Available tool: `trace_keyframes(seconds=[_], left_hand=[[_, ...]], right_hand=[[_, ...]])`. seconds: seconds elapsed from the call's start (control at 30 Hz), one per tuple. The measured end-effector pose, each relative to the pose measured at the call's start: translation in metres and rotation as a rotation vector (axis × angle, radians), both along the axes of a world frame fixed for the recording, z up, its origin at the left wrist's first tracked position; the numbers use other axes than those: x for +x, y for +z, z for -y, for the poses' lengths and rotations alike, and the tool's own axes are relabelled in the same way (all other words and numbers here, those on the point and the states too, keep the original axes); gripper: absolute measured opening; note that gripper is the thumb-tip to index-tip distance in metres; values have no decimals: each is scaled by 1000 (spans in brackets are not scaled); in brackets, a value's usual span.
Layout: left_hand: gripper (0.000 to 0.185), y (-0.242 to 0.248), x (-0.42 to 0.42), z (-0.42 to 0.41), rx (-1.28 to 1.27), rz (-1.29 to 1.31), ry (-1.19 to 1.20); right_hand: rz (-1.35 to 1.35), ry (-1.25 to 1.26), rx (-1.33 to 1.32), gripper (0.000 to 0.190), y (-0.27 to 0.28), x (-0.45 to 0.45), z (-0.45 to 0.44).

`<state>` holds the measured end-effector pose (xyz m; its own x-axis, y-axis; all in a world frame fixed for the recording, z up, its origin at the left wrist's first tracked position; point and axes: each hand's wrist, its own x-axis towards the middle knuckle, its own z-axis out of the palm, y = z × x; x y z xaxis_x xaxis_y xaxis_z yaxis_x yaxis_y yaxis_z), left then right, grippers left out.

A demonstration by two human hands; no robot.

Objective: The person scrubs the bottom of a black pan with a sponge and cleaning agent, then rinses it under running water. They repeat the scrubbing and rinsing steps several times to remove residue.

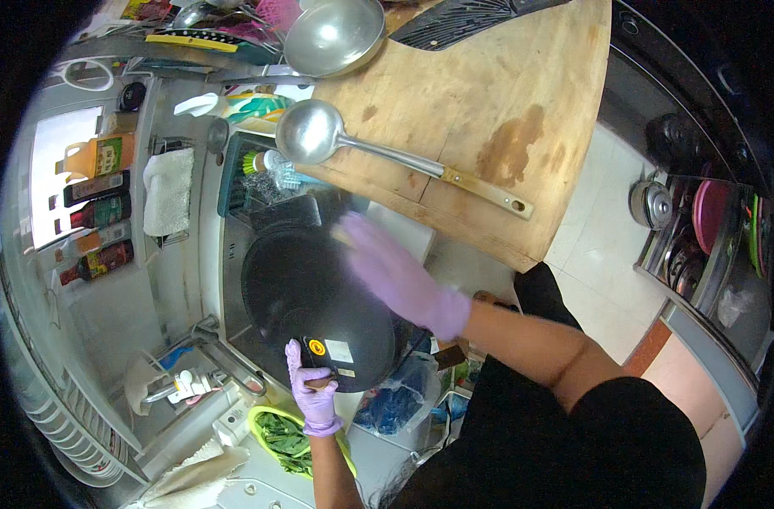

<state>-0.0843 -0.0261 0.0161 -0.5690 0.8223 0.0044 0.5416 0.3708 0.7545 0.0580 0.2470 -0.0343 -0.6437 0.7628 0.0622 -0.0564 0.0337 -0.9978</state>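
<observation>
A large dark wok (285, 273) lies before me over the dark worktop. Close to its near edge are a round yellow sticker (317, 347) and a pale label (338, 351). My left hand (314, 391), in a lilac glove, has its fingers curled round a small brown handle (319, 383) at that edge, thumb stretched along the side. Also gloved, my right hand (393, 273) is blurred over the wok's right part. A small tan piece shows by its fingertips; whether the hand holds it, I cannot tell.
A wooden board (463, 95) carries a steel ladle (310, 132), a black slotted turner (457, 22) and a metal bowl (336, 35). Bottles (100, 210) line the windowsill. Leafy greens (285, 442) fill a lime-green basket (254, 417). Steel pipes (228, 362) run by the wall.
</observation>
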Motion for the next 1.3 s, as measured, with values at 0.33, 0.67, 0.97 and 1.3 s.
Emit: trace_keyframes(seconds=[0.33, 0.67, 0.97, 1.3], left_hand=[[40, 6, 0, -2, -27, 65, 53], [38, 3, 0, 5, -30, 30, 87], [31, -3, -4, 4, 21, 37, 57], [24, -5, -2, -1, 81, 87, -65]], right_hand=[[168, -16, 69, 83, 12, -9, -2], [34, -45, -43, 62, 9, 27, 26], [5, -98, -256, 75, -2, 62, 117], [-141, -337, -1639, 70, 20, 33, 152]])
